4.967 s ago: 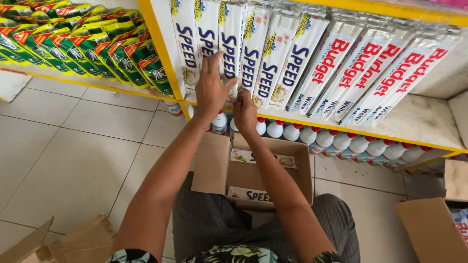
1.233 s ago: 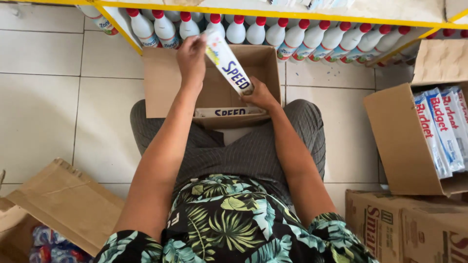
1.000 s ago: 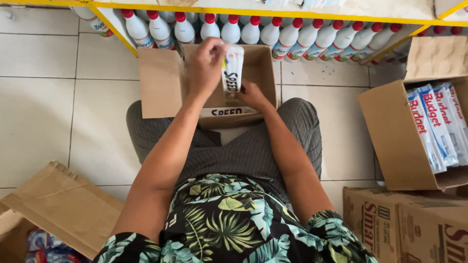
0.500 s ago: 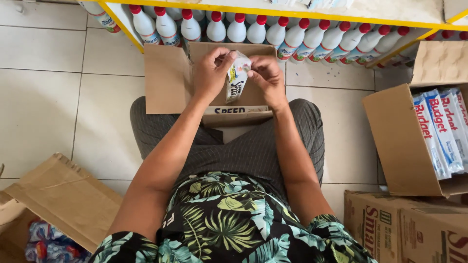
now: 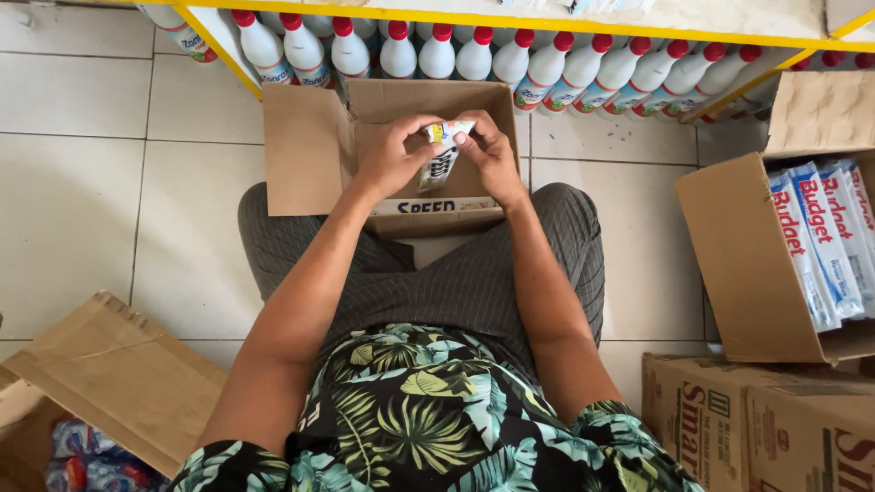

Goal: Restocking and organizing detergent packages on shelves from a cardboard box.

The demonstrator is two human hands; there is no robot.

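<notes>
— What were the fingers doing at that moment?

— Both sets were closed on one small white packet with dark lettering and a yellow-green patch at its top. The left hand was curled around the packet's left side, thumb across the front; the right hand pinched its upper end from the other side. The fingertips of the two hands nearly met at the top of the packet.

— And where was the packet itself?

— It was held upright, slightly tilted, just above the open cardboard box that stood on the floor between the person's knees. The box's flaps were folded outward, and another flat packet lay along its near wall.

— What surrounded that?

— The person sat in grey striped trousers and a leaf-print shirt. Beyond the box, a row of white bottles with red caps stood under a yellow shelf edge. To the person's right, an open carton held long white packs with red and blue print, and closed printed cartons sat nearer. To the left, a flattened cardboard box rested on the pale tiled floor.
</notes>
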